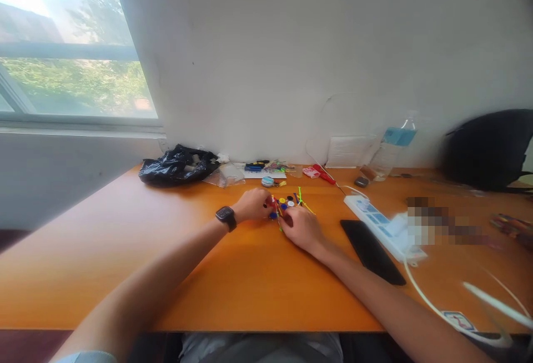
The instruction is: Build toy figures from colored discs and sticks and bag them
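Observation:
Over the middle of the orange-brown table (200,296), my left hand (253,205) wears a black watch (225,216) and has its fingers curled at a small red piece (273,202). Close by on the right, my right hand (302,230) is closed, its fingertips by a thin strip with a yellow-green end (280,228). What either hand pinches is too small to make out. Just beyond the fingers lie small round button-like discs, among them a yellow disc (282,201) and a white disc (290,203). Beside them are thin strips like cable ties, including a green strip (300,193).
A black plastic bag (179,166) and a small round tin (267,182) sit toward the wall. Rightward are a red-handled tool (323,174), a white power strip (375,224) with a cable, a black phone-like slab (370,252), a clear bottle (385,155) and a black backpack (491,149).

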`<state>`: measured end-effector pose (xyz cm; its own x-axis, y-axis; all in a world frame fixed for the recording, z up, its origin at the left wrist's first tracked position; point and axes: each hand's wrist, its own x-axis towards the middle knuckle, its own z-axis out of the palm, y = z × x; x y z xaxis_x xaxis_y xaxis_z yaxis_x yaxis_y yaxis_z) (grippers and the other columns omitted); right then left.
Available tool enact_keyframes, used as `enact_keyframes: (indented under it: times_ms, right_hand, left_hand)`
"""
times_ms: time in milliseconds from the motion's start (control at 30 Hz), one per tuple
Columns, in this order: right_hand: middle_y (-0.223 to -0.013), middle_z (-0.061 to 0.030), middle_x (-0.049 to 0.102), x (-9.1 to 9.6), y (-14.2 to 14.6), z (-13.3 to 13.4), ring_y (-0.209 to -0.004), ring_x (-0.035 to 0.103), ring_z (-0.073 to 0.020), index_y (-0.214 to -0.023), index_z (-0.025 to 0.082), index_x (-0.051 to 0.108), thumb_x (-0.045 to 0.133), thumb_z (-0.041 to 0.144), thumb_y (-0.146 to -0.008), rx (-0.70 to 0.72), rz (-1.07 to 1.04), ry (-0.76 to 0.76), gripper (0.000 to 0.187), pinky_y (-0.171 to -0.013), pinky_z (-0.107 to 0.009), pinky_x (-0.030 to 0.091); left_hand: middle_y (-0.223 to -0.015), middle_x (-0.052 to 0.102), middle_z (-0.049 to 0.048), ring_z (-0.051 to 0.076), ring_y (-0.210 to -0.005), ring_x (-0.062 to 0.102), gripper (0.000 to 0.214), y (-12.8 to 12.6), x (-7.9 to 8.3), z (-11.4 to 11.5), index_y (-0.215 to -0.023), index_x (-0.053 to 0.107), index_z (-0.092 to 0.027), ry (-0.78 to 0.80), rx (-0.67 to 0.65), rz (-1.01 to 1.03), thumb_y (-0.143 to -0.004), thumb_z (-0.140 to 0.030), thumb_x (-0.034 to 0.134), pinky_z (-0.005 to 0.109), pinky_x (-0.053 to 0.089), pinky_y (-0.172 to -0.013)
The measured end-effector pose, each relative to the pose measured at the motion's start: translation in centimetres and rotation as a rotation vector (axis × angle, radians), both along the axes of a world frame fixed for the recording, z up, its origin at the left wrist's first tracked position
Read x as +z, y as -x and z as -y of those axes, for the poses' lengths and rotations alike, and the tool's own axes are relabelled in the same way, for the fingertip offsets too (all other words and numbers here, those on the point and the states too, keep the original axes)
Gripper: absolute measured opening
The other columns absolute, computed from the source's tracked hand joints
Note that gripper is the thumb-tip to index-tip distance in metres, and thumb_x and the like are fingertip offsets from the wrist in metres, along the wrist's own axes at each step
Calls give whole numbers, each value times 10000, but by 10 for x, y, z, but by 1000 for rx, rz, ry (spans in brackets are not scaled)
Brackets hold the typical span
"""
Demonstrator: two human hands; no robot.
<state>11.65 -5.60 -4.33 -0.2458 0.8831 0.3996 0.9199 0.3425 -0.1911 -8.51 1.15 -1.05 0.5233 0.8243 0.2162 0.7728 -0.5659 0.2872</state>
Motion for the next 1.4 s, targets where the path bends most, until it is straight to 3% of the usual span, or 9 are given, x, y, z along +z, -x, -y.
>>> enact_keyframes:
  times_ms: [167,333,700,933,1167,1400]
  right_hand:
    - [-790,-58,706,0,1,1,-755,622,-211,-733,212,636,642,350,-973,2,-47,11,277,-642,-313,331]
    - [-795,-41,704,1,-1,2,-731,607,-191,-755,214,625,646,315,-955,14,-85,24,225,-633,-303,323]
    - [-742,-40,718,1,2,2,-676,612,-188,-728,217,656,660,337,-949,-4,-82,58,251,-597,-308,262]
    - [-716,-23,708,2,1,2,-653,599,-180,-720,222,645,649,308,-945,-10,-91,75,241,-591,-301,252]
    - [-690,-14,693,3,2,3,-633,571,-171,-706,219,641,641,268,-928,-23,-112,70,227,-594,-298,267]
    - [-690,-6,695,5,2,4,-628,581,-168,-746,223,647,614,291,-942,-30,-175,64,210,-593,-288,288]
  left_hand:
    - [-864,779,67,209,-732,695,170,1,0,-1,-881,766,-215,56,7,59,-877,-349,660,278,451,-638]
    - [-977,800,42,199,-786,714,177,1,0,2,-991,771,-240,50,-32,108,-857,-304,675,265,472,-675]
    - [-942,812,37,186,-782,719,149,-3,-5,0,-923,796,-227,108,-40,151,-832,-277,688,251,478,-652]
    - [-1008,805,38,174,-805,701,205,4,3,1,-1002,805,-219,83,-79,256,-865,-285,667,247,484,-683]
    - [-923,797,16,159,-746,663,185,23,8,36,-955,811,-240,75,-108,258,-898,-308,648,254,453,-657]
    - [-982,784,16,169,-804,684,154,34,-8,81,-941,779,-254,105,-156,302,-910,-294,633,262,495,-724]
